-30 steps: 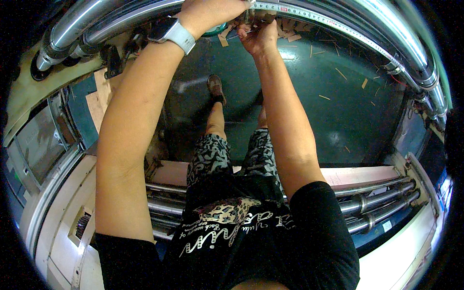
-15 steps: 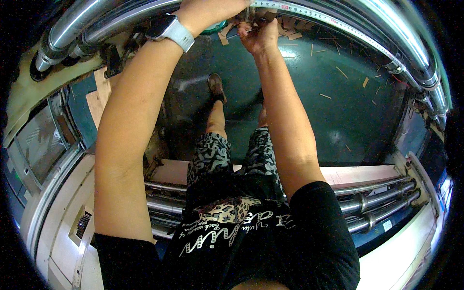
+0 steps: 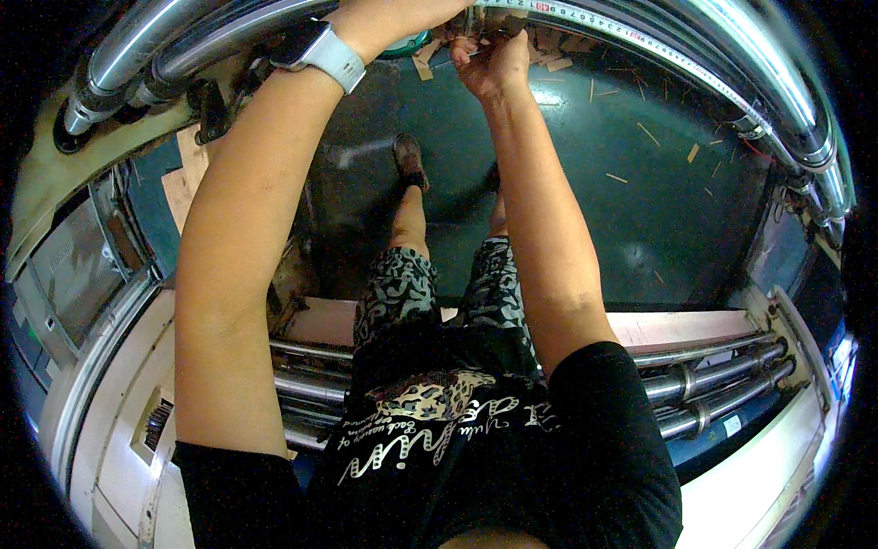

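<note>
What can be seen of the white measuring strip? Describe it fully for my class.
The white measuring strip is long and narrow, with dark graduations and a few red marks. Its material is unclear. It runs beside a shiny metal roller, curving in the fisheye view, from near the left hand toward the right. Contact with the hand is unclear.

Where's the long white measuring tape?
In the head view's upper right, the measuring tape runs beside the shiny metal rollers, stretching rightward from above the right hand.

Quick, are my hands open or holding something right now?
Left hand: can't tell, cut off at the top edge.
Right hand: partly curled by the dark collar; can't tell whether it's gripping.
</note>
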A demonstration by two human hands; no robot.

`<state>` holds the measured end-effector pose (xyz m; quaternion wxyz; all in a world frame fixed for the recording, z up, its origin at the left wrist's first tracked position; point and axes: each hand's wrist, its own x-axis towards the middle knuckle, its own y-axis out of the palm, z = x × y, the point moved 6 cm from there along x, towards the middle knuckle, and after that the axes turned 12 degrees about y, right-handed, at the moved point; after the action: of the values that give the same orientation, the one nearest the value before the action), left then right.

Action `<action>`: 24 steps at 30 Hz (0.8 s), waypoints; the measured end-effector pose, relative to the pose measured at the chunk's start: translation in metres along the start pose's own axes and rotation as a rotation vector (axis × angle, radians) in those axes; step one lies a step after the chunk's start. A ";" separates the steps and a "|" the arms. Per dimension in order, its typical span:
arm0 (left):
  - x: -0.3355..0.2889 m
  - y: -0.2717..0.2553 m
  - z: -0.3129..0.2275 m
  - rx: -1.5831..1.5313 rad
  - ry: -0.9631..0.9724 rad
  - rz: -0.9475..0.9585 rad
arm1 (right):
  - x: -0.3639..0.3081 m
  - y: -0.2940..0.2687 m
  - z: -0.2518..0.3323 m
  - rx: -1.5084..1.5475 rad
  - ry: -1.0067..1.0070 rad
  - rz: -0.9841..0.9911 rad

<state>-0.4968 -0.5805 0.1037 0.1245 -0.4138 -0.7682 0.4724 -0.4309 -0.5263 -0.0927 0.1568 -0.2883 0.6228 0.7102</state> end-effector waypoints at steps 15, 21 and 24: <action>-0.048 0.099 0.012 0.032 0.142 0.189 | -0.141 -0.053 -0.010 -2.267 0.401 0.150; -0.115 0.175 0.080 0.007 -0.203 0.550 | -0.137 0.056 0.048 -2.293 -0.548 -0.042; -0.176 0.181 0.128 -0.023 -0.358 0.486 | -0.119 0.069 0.057 -2.417 -0.874 -0.124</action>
<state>-0.3672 -0.7551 -0.0785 -0.1340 -0.4971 -0.6616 0.5451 -0.3898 -0.4667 0.0374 0.0199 -0.0193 -0.5302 0.8474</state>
